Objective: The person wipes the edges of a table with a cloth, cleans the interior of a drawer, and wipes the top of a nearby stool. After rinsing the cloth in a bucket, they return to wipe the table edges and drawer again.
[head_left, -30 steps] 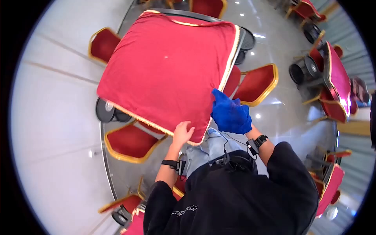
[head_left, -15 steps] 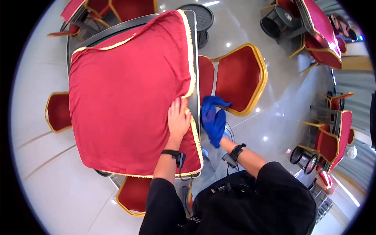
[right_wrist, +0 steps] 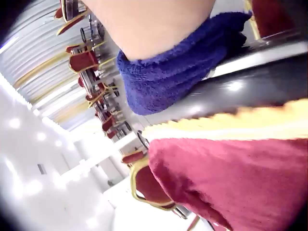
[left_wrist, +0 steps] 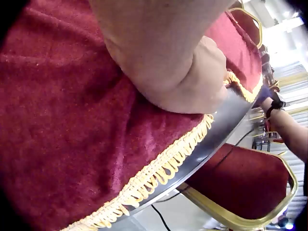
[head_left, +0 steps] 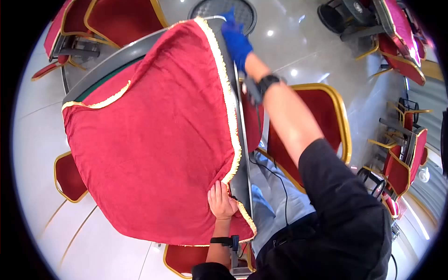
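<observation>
A red cloth (head_left: 154, 140) with yellow fringe covers most of a table, leaving its dark rim (head_left: 240, 172) bare along the right side. My left hand (head_left: 221, 201) lies on the cloth near that edge, fingers extended, where the fringe bends inward; the left wrist view shows the hand (left_wrist: 199, 82) from behind. At the table's far right corner, my right hand holds a blue cloth (head_left: 237, 44) against the rim. In the right wrist view the blue cloth (right_wrist: 168, 79) wraps over the fingers beside the rim (right_wrist: 231, 91), hiding them.
A red chair with a gold frame (head_left: 310, 116) stands against the table's right side. Beyond the far corner is a round black tray (head_left: 200, 10). More chairs (head_left: 123, 21) stand at the far left, and other tables (head_left: 396, 23) at the right.
My right hand has moved from the near right side to the table's far corner with the blue cloth. My left hand stays on the red cloth; the view has shifted along the table.
</observation>
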Available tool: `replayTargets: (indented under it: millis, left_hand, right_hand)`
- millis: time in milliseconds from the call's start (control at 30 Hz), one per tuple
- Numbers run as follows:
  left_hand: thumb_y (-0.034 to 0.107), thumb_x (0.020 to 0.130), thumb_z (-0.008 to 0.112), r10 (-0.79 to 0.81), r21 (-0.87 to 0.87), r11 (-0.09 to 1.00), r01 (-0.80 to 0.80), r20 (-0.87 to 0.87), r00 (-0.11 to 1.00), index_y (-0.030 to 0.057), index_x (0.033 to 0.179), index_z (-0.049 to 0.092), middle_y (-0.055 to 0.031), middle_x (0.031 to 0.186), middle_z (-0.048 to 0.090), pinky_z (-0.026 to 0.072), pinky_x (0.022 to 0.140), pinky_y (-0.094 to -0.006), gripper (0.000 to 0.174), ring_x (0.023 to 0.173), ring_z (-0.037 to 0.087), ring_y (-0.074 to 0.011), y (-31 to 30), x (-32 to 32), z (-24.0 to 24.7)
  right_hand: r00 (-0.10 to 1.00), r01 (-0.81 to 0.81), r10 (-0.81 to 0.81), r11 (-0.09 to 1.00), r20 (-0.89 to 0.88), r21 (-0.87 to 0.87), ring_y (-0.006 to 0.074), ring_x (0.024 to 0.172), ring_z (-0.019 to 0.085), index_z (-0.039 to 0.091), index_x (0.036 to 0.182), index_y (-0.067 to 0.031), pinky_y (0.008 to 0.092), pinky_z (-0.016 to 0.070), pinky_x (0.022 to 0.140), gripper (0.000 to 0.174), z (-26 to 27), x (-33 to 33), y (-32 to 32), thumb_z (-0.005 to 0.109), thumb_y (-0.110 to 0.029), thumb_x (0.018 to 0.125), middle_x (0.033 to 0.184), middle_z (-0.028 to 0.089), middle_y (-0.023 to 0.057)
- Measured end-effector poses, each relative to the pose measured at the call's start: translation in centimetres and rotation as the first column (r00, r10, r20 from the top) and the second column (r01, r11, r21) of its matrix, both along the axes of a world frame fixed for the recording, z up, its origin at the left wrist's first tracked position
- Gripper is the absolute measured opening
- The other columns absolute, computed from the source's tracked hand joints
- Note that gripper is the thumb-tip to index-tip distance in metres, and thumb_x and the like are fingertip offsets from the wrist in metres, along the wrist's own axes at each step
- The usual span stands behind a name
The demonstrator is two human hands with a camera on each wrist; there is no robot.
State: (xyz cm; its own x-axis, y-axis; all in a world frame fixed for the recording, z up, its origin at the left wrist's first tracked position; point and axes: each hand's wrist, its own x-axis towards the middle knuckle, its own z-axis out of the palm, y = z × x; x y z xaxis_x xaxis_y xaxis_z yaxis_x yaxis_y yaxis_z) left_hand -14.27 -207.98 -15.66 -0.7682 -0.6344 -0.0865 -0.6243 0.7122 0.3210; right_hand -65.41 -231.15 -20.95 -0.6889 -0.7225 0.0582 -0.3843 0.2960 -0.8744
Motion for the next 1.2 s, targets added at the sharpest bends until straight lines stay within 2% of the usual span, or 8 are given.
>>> replayTargets:
  millis: [67,167,233,400,500,633,800,1200]
  left_hand:
    - [0.027,0.085,0.045,0.002,-0.002,1.000,-0.001,0.002,1.000,-0.0008,0.139,0.060,-0.0194,0.147,0.056,0.0362,0.115,-0.0518,0.063,0.133,0.053,-0.0380,0.2,0.3,-0.2]
    - [0.028,0.085,0.047,0.008,0.003,1.000,-0.008,0.017,1.000,-0.0018,0.137,0.060,-0.0204,0.147,0.056,0.0360,0.116,-0.0522,0.061,0.134,0.053,-0.0391,0.4,0.5,-0.4]
    - [0.028,0.087,0.047,0.006,0.007,1.000,-0.007,0.047,0.999,-0.0033,0.139,0.058,-0.0221,0.147,0.055,0.0355,0.116,-0.0528,0.062,0.134,0.051,-0.0406,0.4,0.5,-0.3]
    - [0.031,0.096,0.047,0.141,-0.042,0.990,-0.137,0.088,0.986,-0.0091,0.146,0.047,-0.0296,0.154,0.043,0.0321,0.118,-0.0562,0.064,0.141,0.042,-0.0474,0.7,0.9,-0.3]
    - [0.023,0.097,0.046,0.318,-0.126,0.946,-0.299,0.176,0.932,-0.0087,0.152,0.038,-0.0281,0.160,0.036,0.0278,0.120,-0.0558,0.065,0.147,0.035,-0.0464,-0.4,0.7,0.9]
    - [0.016,0.096,0.043,0.440,-0.226,0.891,-0.394,0.214,0.872,-0.0076,0.154,0.037,-0.0218,0.163,0.035,0.0278,0.122,-0.0539,0.063,0.149,0.035,-0.0426,-2.2,4.4,2.8]
    - [0.016,0.096,0.040,0.483,-0.190,0.870,-0.455,0.148,0.863,-0.0057,0.155,0.036,-0.0206,0.163,0.036,0.0271,0.123,-0.0533,0.063,0.149,0.035,-0.0408,-2.8,6.2,1.6]
    - [0.017,0.091,0.044,0.542,-0.163,0.838,-0.521,0.127,0.831,-0.0030,0.156,0.039,-0.0197,0.162,0.040,0.0264,0.122,-0.0519,0.068,0.150,0.037,-0.0383,-2.7,6.8,1.0]
  right_hand:
    - [0.912,-0.063,0.166,0.961,0.376,-0.269,0.0202,0.121,0.059,0.050,0.143,-0.0054,0.0323,0.0447,0.107,0.041,-0.1,-2.5,-1.5,0.047,-0.023,0.106,0.138,0.057,0.0119]
    - [0.978,0.071,-0.091,0.992,-0.189,-0.108,0.0421,0.106,0.069,0.052,0.145,-0.0124,0.0505,0.0521,0.095,0.056,-2.5,-3.3,-2.4,0.065,-0.035,0.096,0.119,0.067,0.0298]
    - [0.649,0.247,0.243,0.828,-0.721,0.502,0.0230,0.125,0.059,0.047,0.145,-0.0001,0.0311,0.0463,0.108,0.046,0.5,0.7,0.6,0.049,-0.013,0.101,0.143,0.056,0.0118]
    - [0.419,0.273,0.451,0.765,-0.788,0.583,0.0195,0.091,0.063,0.064,0.123,-0.0003,0.0316,0.0513,0.079,0.028,1.4,14.7,12.2,0.053,-0.009,0.098,0.112,0.067,0.0108]
    - [-0.225,0.480,0.697,0.687,-0.681,0.545,0.0201,0.073,0.063,0.071,0.105,-0.0029,0.0353,0.0543,0.066,0.022,3.8,23.4,20.1,0.050,-0.008,0.099,0.095,0.070,0.0120]
    - [-0.146,0.496,0.799,0.569,-0.583,0.656,0.0175,0.062,0.059,0.073,0.094,-0.0115,0.0307,0.0500,0.063,0.017,8.1,27.0,22.0,0.057,-0.013,0.096,0.071,0.062,0.0059]
    - [0.855,-0.075,0.116,0.992,-0.506,0.101,0.0272,0.091,0.063,0.068,0.106,-0.0092,0.0445,0.0478,0.077,0.019,8.7,19.6,14.4,0.059,-0.015,0.090,0.096,0.064,0.0098]
    - [0.315,0.063,0.420,0.885,-0.851,0.461,0.0398,0.105,0.066,0.067,0.112,-0.0010,0.0544,0.0500,0.094,0.031,5.6,0.1,-6.7,0.058,-0.022,0.090,0.115,0.068,0.0262]
